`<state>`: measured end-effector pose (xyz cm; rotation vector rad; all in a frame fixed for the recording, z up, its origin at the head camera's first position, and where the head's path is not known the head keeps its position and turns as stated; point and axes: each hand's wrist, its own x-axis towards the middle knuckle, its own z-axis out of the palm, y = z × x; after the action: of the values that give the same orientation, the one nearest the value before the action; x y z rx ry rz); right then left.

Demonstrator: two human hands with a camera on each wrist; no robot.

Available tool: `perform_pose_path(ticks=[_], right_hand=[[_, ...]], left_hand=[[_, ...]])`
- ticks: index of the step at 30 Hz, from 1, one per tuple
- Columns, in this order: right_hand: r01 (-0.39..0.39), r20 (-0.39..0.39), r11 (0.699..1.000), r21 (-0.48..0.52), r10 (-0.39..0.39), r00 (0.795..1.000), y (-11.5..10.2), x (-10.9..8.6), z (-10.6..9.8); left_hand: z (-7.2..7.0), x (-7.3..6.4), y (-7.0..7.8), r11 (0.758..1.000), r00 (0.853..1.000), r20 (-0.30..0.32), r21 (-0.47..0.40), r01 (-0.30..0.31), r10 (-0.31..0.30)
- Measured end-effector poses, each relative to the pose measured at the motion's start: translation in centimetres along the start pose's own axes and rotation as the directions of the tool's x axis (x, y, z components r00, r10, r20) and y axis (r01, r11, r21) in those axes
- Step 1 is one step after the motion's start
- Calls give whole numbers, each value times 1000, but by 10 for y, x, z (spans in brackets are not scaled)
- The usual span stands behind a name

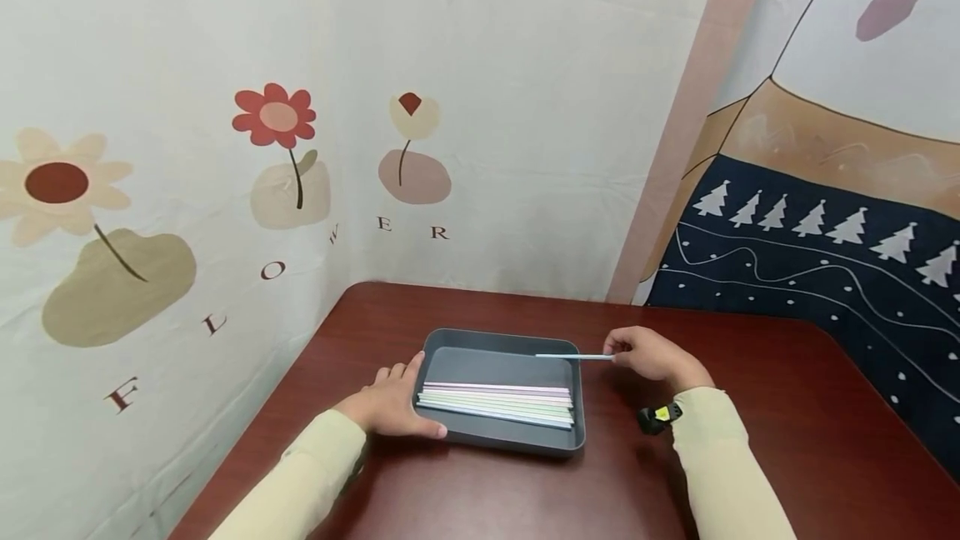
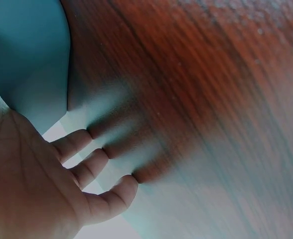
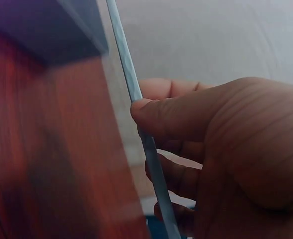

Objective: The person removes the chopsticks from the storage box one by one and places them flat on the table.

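A grey rectangular tray (image 1: 480,342) stands on the table. Several thin pastel sticks (image 1: 495,403), pink, green, white and pale blue, lie side by side in its front half. My left hand (image 1: 392,402) rests against the tray's left side, thumb at the near corner and fingers spread toward the far one; in the left wrist view its fingertips (image 2: 121,191) reach the tabletop. Right of the tray, my right hand (image 1: 647,352) pinches one end of a thin pale blue stick (image 1: 570,356) between thumb and fingers. The stick's other end reaches over the tray's right rim.
The dark red-brown wooden table (image 1: 480,490) extends around the tray on all sides. A patterned cloth (image 1: 510,107) with flowers hangs behind and to the left. A dark blue cloth (image 1: 810,257) with white trees hangs at the right.
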<state>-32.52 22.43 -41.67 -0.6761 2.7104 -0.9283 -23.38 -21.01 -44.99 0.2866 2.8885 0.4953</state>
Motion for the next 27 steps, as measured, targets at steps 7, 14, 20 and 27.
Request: perform_pose_path(ticks=[7, 14, 20, 27], right_hand=[[16, -22, 999, -47, -17, 1000, 37, -17, -23], [-59, -8, 998, -37, 59, 998, 66, -29, -35], [-85, -34, 996, -9, 84, 996, 84, -29, -28], [-82, -40, 997, -13, 81, 996, 94, -23, -21]], left_hand=[[0, 3, 3, 1000, 1000, -14, -2, -8, 8], [1, 5, 5, 1000, 1000, -15, -10, -10, 10], [0, 3, 2, 1000, 1000, -5, -6, -5, 5], [1, 2, -3, 1000, 1000, -2, 6, 4, -4]])
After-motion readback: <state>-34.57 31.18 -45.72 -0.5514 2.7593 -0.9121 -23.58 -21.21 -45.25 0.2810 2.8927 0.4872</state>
